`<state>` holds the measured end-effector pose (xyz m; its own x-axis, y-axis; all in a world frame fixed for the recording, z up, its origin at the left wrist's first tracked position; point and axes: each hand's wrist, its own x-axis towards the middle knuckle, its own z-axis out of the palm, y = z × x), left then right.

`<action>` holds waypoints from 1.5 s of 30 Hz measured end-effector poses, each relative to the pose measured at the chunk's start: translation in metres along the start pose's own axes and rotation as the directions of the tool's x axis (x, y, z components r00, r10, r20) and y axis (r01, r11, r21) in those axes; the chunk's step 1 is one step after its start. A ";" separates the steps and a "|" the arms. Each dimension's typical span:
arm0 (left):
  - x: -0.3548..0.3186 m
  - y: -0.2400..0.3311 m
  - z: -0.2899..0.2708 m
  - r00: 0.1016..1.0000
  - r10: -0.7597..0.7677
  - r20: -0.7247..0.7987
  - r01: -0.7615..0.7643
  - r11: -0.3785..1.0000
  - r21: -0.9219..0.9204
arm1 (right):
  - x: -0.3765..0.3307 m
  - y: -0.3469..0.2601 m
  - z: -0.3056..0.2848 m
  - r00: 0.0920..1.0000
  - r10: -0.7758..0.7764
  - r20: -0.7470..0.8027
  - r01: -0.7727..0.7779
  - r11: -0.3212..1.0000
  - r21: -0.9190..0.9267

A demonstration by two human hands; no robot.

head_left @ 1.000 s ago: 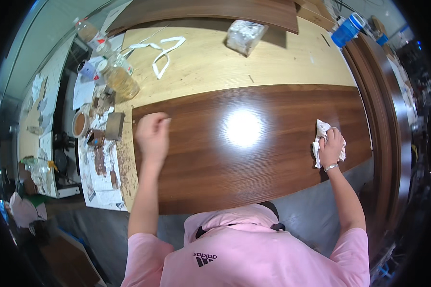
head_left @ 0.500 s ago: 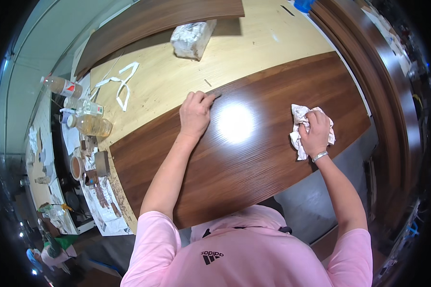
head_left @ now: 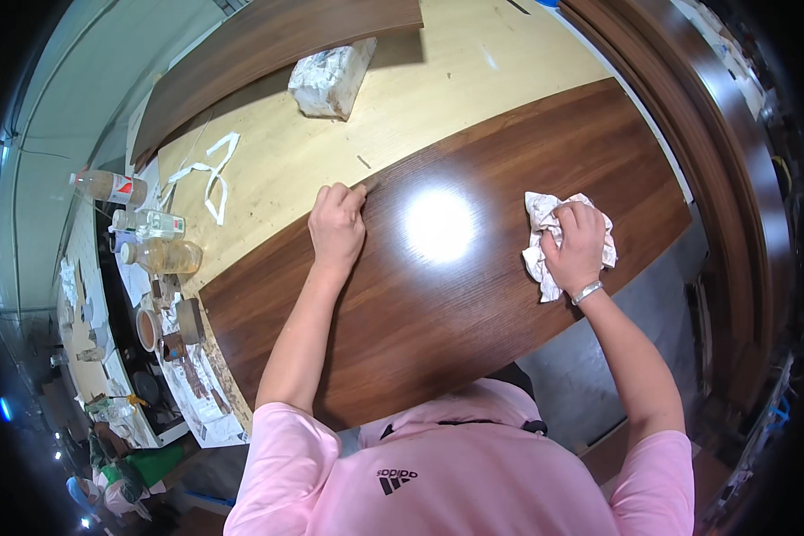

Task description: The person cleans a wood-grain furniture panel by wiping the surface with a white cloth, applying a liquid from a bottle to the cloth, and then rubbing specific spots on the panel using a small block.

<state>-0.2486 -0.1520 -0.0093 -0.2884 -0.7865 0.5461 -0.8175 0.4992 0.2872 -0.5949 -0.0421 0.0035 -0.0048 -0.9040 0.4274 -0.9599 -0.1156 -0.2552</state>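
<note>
A dark brown wood-grain board (head_left: 473,313) lies flat on the pale workbench, its glossy face reflecting a bright light. At its far edge, left of the middle, my left hand (head_left: 338,228) is closed, knuckles up. A small dark piece (head_left: 372,188) pokes out by its fingertips; its kind is too small to make out. On the right part of the board my right hand (head_left: 575,246), a silver bracelet at its wrist, grips a crumpled white cloth (head_left: 540,261) with faint spots. The cloth lies against the board's surface, partly covered by the fingers.
Beyond, another brown board (head_left: 268,54) rests on a wrapped white block (head_left: 326,82). A white strip (head_left: 221,192) curls on the bench. Bottles (head_left: 174,256), a brown cup (head_left: 146,329) and stained papers (head_left: 210,402) line the left side. Long dark mouldings (head_left: 679,116) stand at right; a person is far off at lower left.
My left hand has slid a little left and nearer along the board's far edge with the dark piece. The right hand and cloth have shifted slightly left. The whole view has tilted a little.
</note>
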 end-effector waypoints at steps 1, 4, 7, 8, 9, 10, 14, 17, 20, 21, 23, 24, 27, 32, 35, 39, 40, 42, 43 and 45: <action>0.003 -0.001 0.000 1.000 -0.020 0.003 0.020 0.998 0.054 | 0.000 0.001 0.000 1.000 0.001 0.004 -0.001 1.000 -0.001; -0.005 0.004 0.003 1.000 0.030 -0.009 -0.030 0.999 -0.031 | 0.000 0.001 0.002 1.000 0.000 0.007 0.000 1.000 -0.009; -0.003 0.002 0.002 0.999 0.013 -0.031 -0.015 0.999 -0.037 | 0.001 0.001 0.001 1.000 -0.001 0.008 0.001 1.000 -0.013; -0.001 0.001 0.002 1.000 0.013 -0.029 -0.014 0.999 -0.038 | 0.001 0.000 0.000 1.000 0.001 0.009 -0.001 1.000 -0.010; 0.003 0.000 0.002 1.000 -0.007 -0.007 0.007 1.000 -0.011 | 0.001 0.001 0.001 1.000 0.005 0.008 -0.005 1.000 -0.008; 0.005 0.000 0.001 1.000 -0.028 0.013 0.027 1.000 0.016 | 0.001 0.000 0.001 1.000 0.004 0.007 -0.004 1.000 -0.008; -0.004 0.009 0.004 0.999 0.034 0.032 -0.031 0.996 -0.083 | 0.001 0.001 0.001 1.000 0.004 0.004 -0.004 1.000 -0.011; 0.005 0.012 0.003 1.000 -0.029 0.003 0.029 0.998 -0.048 | 0.001 0.001 -0.002 1.000 0.004 -0.004 -0.004 1.000 -0.003; 0.005 0.026 0.010 1.000 0.009 0.016 -0.008 0.995 -0.095 | 0.002 0.001 -0.001 1.000 -0.001 -0.016 0.001 1.000 0.005; 0.005 0.031 0.013 1.000 0.008 0.016 -0.006 0.994 -0.111 | 0.002 0.001 -0.002 1.000 -0.006 -0.015 0.006 1.000 0.007; 0.010 0.032 0.021 0.999 -0.034 0.023 0.036 0.995 -0.091 | 0.002 0.001 -0.002 1.000 -0.007 -0.005 0.007 1.000 0.002; 0.017 0.036 0.026 0.999 -0.030 0.021 0.032 0.995 -0.096 | 0.002 0.002 -0.002 1.000 -0.010 -0.002 0.010 1.000 0.005; 0.034 0.060 0.046 0.999 -0.010 0.036 0.014 0.994 -0.109 | 0.001 0.004 -0.002 0.999 0.000 0.039 0.001 1.000 -0.010; 0.070 0.135 0.101 0.994 0.096 0.051 -0.081 0.968 -0.236 | -0.001 0.007 -0.002 0.991 0.039 0.124 -0.041 0.999 0.010; 0.111 0.134 0.131 0.999 0.032 0.026 -0.026 0.978 -0.207 | 0.002 0.004 -0.005 0.992 0.015 0.123 -0.020 0.999 0.038; 0.121 0.146 0.141 0.998 0.025 0.058 -0.015 0.985 -0.169 | 0.003 0.010 -0.009 0.987 0.031 0.159 -0.045 0.995 0.088; 0.117 0.151 0.139 0.995 0.042 0.090 -0.026 0.986 -0.163 | 0.004 0.011 -0.009 0.984 0.040 0.172 -0.059 0.993 0.106; 0.114 0.149 0.143 0.997 0.058 0.053 -0.049 0.986 -0.157 | 0.003 0.014 -0.006 0.983 0.032 0.181 -0.055 0.991 0.123; 0.119 0.147 0.144 0.998 0.047 0.032 -0.042 0.990 -0.138 | 0.004 0.014 -0.008 0.982 0.027 0.185 -0.051 0.991 0.125; 0.127 0.147 0.145 0.999 0.025 0.020 -0.022 0.993 -0.114 | 0.005 0.013 -0.010 0.977 0.029 0.212 -0.060 0.988 0.140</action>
<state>-0.4773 -0.2312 -0.0121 -0.3185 -0.7810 0.5372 -0.7485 0.5550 0.3630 -0.6104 -0.0437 0.0108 0.0268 -0.9737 0.2263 -0.9092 -0.1178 -0.3993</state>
